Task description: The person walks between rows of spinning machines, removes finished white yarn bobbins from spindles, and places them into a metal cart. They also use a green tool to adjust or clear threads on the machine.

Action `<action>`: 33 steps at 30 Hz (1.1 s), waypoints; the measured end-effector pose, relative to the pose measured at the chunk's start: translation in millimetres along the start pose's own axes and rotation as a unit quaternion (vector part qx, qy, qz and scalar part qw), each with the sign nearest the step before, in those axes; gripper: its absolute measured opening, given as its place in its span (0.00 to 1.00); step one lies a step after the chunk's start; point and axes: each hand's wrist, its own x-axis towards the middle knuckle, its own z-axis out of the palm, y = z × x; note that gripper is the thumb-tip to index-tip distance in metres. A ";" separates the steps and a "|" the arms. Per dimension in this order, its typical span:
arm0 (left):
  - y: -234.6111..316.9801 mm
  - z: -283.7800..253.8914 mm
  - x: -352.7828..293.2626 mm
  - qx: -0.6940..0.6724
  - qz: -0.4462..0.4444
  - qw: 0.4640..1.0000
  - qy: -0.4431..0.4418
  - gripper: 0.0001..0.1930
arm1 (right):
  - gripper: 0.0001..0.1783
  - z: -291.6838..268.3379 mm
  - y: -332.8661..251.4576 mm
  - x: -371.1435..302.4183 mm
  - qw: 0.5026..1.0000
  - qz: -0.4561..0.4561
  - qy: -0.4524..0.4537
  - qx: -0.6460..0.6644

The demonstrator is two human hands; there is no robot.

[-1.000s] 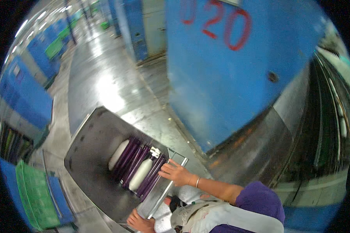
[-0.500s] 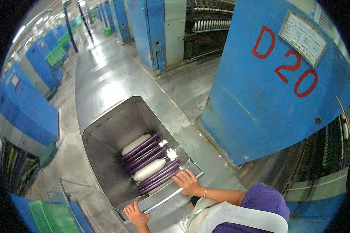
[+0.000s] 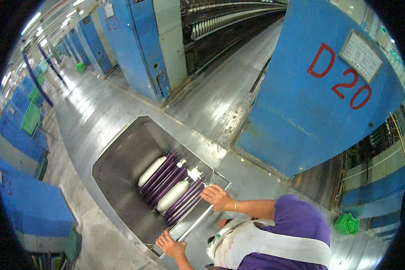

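A deep metal cart [image 3: 121,157] stands before me, its tubular handle [image 3: 197,224] along the near side. My left hand [image 3: 170,245] grips the handle's left end, fingers curled over the cart's edge. Near the other end, my right hand [image 3: 217,197] is closed over the handle and rim. Inside the cart, several slim purple bobbins [image 3: 163,182] lie side by side. Among them are two thick white yarn-wound bobbins, one in the middle [image 3: 173,196] and one at the far side [image 3: 151,171]. White yarn fluff [image 3: 194,173] clings at the bobbins' right ends.
A tall blue machine cabinet [image 3: 274,126] rises close on the right; another blue cabinet [image 3: 135,49] stands ahead across a side aisle. More blue cabinets [image 3: 29,198] line the left. A shiny metal floor [image 3: 83,101] runs forward. Behind my right arm sits a green basket [image 3: 346,223].
The cart, with both hands still on it, has turned leftward relative to the aisle. The side aisle between the blue cabinets shows wider, and a green basket has come into view at right.
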 end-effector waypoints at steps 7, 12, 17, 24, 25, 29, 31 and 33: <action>-44.7 29.7 178.6 0.008 0.052 0.998 0.028 0.33 | 0.42 56.3 45.8 152.3 0.998 0.041 -0.024 -0.040; -72.8 38.8 286.6 0.002 0.068 0.998 0.008 0.32 | 0.47 82.4 65.1 255.6 0.980 0.110 -0.158 -0.044; -105.9 60.7 385.8 0.007 0.075 0.997 -0.022 0.32 | 0.40 115.5 88.1 343.2 0.992 0.096 -0.059 -0.060; -136.9 95.1 491.2 0.016 0.075 0.997 -0.031 0.35 | 0.42 157.0 121.5 442.6 0.994 0.093 -0.042 -0.046; -138.8 98.6 505.9 0.012 0.077 0.997 -0.030 0.34 | 0.43 160.3 128.4 457.1 0.992 0.099 -0.063 -0.038; -148.7 110.8 552.0 0.011 0.071 0.996 -0.043 0.35 | 0.38 175.7 141.3 499.3 0.986 0.125 -0.102 -0.041; -155.2 117.9 569.1 0.023 0.074 0.996 -0.036 0.36 | 0.39 185.3 145.4 514.5 0.985 0.132 -0.108 -0.036; -163.1 124.9 583.0 0.030 0.082 0.996 -0.022 0.37 | 0.39 195.8 147.9 526.7 0.985 0.134 -0.110 -0.020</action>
